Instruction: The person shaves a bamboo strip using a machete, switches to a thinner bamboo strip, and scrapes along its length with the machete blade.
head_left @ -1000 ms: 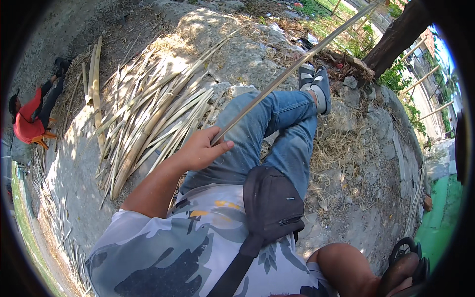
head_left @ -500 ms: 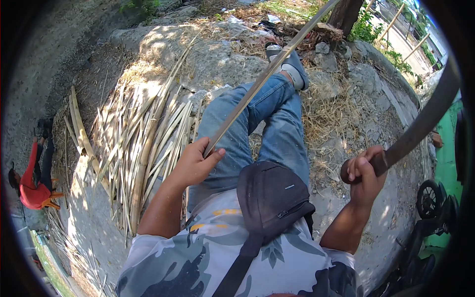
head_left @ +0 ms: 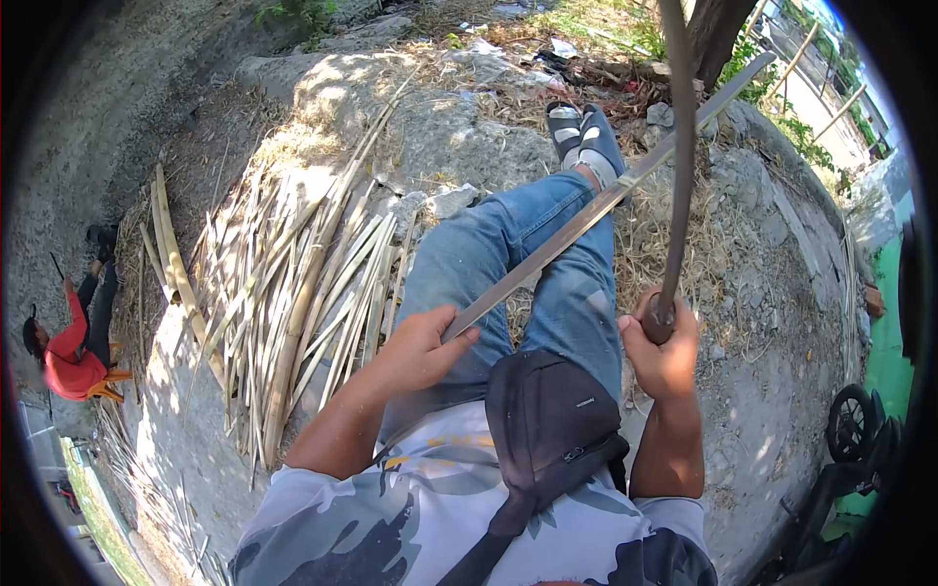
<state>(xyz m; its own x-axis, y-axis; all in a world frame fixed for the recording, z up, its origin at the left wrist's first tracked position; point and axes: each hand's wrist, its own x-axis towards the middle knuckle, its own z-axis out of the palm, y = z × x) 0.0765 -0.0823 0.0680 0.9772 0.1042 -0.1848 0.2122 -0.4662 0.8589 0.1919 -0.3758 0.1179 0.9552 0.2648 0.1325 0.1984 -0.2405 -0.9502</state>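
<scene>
My left hand (head_left: 426, 350) is closed on the near end of a long split bamboo strip (head_left: 557, 242), which slants up to the right across my legs. My right hand (head_left: 666, 354) grips the handle of a machete (head_left: 680, 156), whose dark curved blade stands almost upright and points away from me. In the picture the blade crosses in front of the strip's far part; whether they touch I cannot tell. My legs in blue jeans (head_left: 451, 269) stretch out under the strip, and a black sling bag (head_left: 552, 420) rests against my front.
Many split bamboo pieces (head_left: 311, 278) lie heaped on the ground at my left. Farther left, a person in a red top (head_left: 73, 359) sits on an orange stool (head_left: 109, 386). A tree trunk (head_left: 718, 39) rises ahead; a motorcycle (head_left: 852, 425) stands at the right.
My right hand has moved left, swinging the machete from the far right to over the strip. The strip's far end has swung to the right, and my feet now show side by side.
</scene>
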